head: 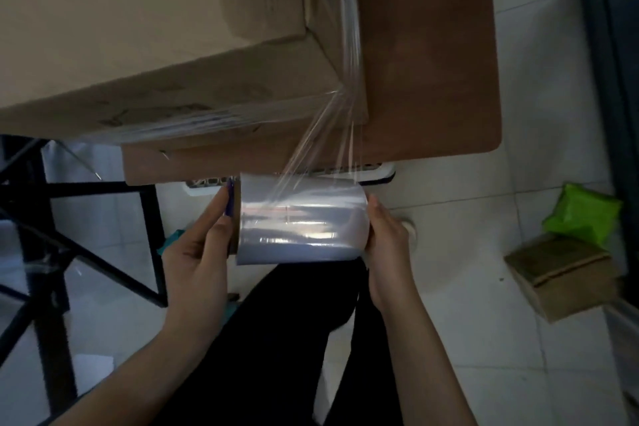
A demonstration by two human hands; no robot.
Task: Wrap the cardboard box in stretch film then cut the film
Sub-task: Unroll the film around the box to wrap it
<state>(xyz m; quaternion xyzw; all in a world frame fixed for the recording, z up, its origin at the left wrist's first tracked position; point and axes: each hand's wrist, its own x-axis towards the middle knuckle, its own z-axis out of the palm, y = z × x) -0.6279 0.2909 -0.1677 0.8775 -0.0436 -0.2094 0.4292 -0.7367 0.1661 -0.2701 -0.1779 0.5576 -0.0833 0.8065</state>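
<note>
Big cardboard box (145, 38) fills the top left, sitting on a brown table (432, 62) with its near corner hanging close to the table's front edge. Film is already banded low around the box's near side and up its right side, bunching into a rope at the bottom right corner.

From that corner a stretched sheet of film (325, 145) fans down and out to the roll (301, 218), which is held sideways in the air just below the table edge, over the person's dark trousers (287, 339).

Left hand (200, 253) is pressed flat against the roll's left end, where the cardboard core shows, fingers pointing up. Right hand (387, 246) is cupped against the right end the same way. So both hands are clamping the roll between them, end to end, not wrapped around it.

Off to the left there's a black metal frame (52, 218) on the white tile floor (484, 339). On the right, a small cardboard box (560, 280) sits on the floor with a bright green bag (584, 215) just behind it.
</note>
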